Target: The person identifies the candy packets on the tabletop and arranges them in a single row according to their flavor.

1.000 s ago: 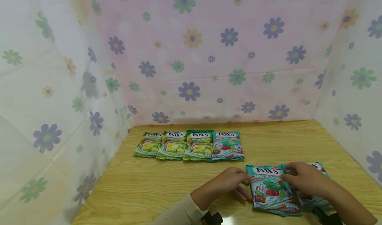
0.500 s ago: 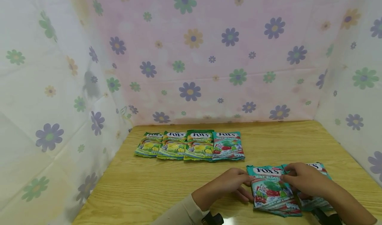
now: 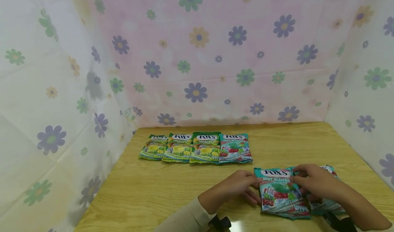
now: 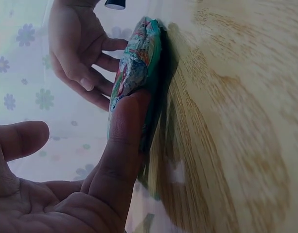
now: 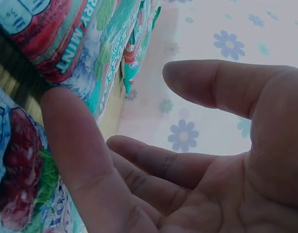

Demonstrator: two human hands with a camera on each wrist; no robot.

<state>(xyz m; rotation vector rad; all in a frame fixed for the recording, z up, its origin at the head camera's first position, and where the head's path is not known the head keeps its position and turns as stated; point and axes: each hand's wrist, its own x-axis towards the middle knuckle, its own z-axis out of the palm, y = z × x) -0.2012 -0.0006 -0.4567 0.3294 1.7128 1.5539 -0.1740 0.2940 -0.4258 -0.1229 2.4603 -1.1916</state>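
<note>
In the head view a teal candy bag [image 3: 278, 192] labelled Fox's Mint Blossom lies near the table's front right. My left hand [image 3: 235, 187] touches its left edge with extended fingers; the left wrist view has a fingertip [image 4: 127, 111] against the bag's side. Over the right edge lies my right hand [image 3: 321, 184], fingers loosely bent and the thumb apart in the right wrist view. A second teal bag [image 3: 328, 206] sits under the right hand, partly hidden by it. Neither hand grips a bag.
Further back stands a row of overlapping bags: several yellow-green Spring Tea bags [image 3: 205, 151] and one teal Mint Blossom bag [image 3: 235, 150] at the right end. Flowered cloth [image 3: 197, 71] walls in the wooden table [image 3: 147, 191] at the back and sides.
The head view has tilted slightly, so everything sits a little higher in it. Both hands and the bags otherwise keep their places.
</note>
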